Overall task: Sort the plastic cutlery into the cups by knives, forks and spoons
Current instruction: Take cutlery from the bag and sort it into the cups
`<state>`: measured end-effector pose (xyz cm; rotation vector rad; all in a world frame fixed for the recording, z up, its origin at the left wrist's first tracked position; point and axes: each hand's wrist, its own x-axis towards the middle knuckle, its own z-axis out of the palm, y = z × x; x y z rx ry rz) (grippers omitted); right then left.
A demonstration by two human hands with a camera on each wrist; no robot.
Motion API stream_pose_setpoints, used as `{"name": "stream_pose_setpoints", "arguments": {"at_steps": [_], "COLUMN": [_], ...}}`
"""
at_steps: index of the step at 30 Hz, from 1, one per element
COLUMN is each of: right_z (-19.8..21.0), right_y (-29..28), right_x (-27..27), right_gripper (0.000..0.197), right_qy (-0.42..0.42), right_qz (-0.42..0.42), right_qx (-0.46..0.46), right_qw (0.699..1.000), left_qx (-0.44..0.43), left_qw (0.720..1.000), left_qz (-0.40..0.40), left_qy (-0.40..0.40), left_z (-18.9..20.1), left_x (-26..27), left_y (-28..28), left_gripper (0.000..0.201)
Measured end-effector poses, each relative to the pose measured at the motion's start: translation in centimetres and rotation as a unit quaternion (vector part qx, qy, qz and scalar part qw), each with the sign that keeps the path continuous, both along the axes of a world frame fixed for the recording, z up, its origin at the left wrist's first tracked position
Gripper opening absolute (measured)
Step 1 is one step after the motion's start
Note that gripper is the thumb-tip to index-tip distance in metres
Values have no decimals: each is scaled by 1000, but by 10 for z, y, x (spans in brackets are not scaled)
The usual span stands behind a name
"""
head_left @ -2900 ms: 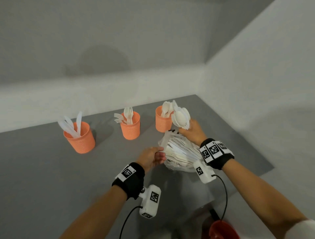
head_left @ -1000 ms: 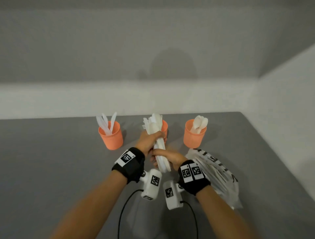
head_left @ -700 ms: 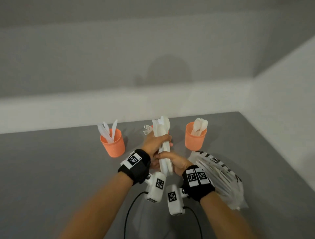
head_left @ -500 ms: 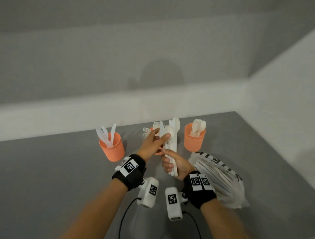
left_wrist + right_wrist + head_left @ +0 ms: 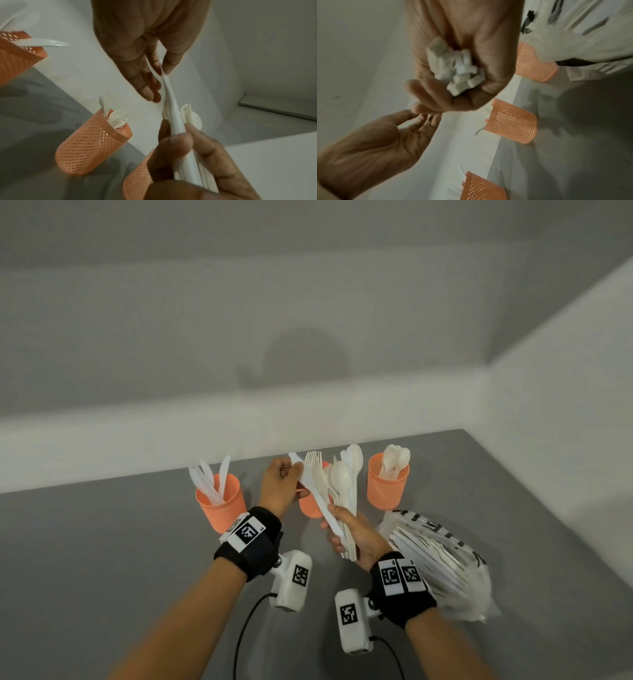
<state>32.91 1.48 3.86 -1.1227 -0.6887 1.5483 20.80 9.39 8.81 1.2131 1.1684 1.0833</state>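
Observation:
My right hand point(image 5: 356, 534) grips a bundle of white plastic cutlery point(image 5: 344, 484) by the handles, spoon and fork heads up. Their handle ends point(image 5: 457, 71) show inside the fist. My left hand point(image 5: 291, 474) pinches the blade tip of one knife point(image 5: 320, 501) between thumb and forefinger; in the left wrist view the knife point(image 5: 169, 94) still sits in the bundle. Three orange mesh cups stand behind: the knife cup point(image 5: 222, 505) on the left, the fork cup point(image 5: 310, 506) half hidden behind the hands, the spoon cup point(image 5: 388, 487) on the right.
A clear plastic bag point(image 5: 442, 566) with more cutlery lies on the grey table point(image 5: 102, 542) just right of my right wrist. White walls close in behind the cups and along the right side. Cables trail from both wrist cameras toward me.
Both hands held the bundle upright a second ago. My left hand let go, opened, then pinched one knife's tip and drew it leftward, fanning it out of the bundle.

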Motion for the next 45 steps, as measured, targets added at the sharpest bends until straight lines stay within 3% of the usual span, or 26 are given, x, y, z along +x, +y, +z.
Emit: {"name": "stream_pose_setpoints", "arguments": {"at_steps": [9,12,16,21,25,28,31,36,40,45], "right_z": [-1,-5,-9,-11,-1,-4,-7,-12,-13,-8], "right_y": [5,7,5,5,6,10,15,18,21,19], "right_x": [-9,-10,-7,-6,-13,-16,-18,-19,-21,-22], "right_gripper": [14,21,11,16,3,12,9,15,17,15], "right_qy": [-64,-59,-63,-73,-123,-188,-242,-259,-224,-168], "right_qz": [-43,-45,-49,-7,32,5,-18,-39,-51,-53], "right_qx": [37,27,0,20,32,36,41,33,21,35], "right_qw": [996,997,997,997,991,981,969,965,973,984], "left_qx": [-18,-18,5,58,71,81,98,110,157,164], "left_qw": [1000,999,993,997,994,988,977,970,967,968], "left_qz": [-13,16,74,16,-33,-40,-21,4,25,60], "left_qy": [-15,-26,-89,56,80,126,186,217,199,178], "left_z": [-18,-18,2,14,18,17,14,6,2,-7], "left_x": [2,3,-5,-11,-4,-1,3,11,18,22], "left_y": [-20,-23,-16,-5,-2,6,8,11,10,8], "left_gripper": [18,22,16,6,6,16,19,36,19,13]}}
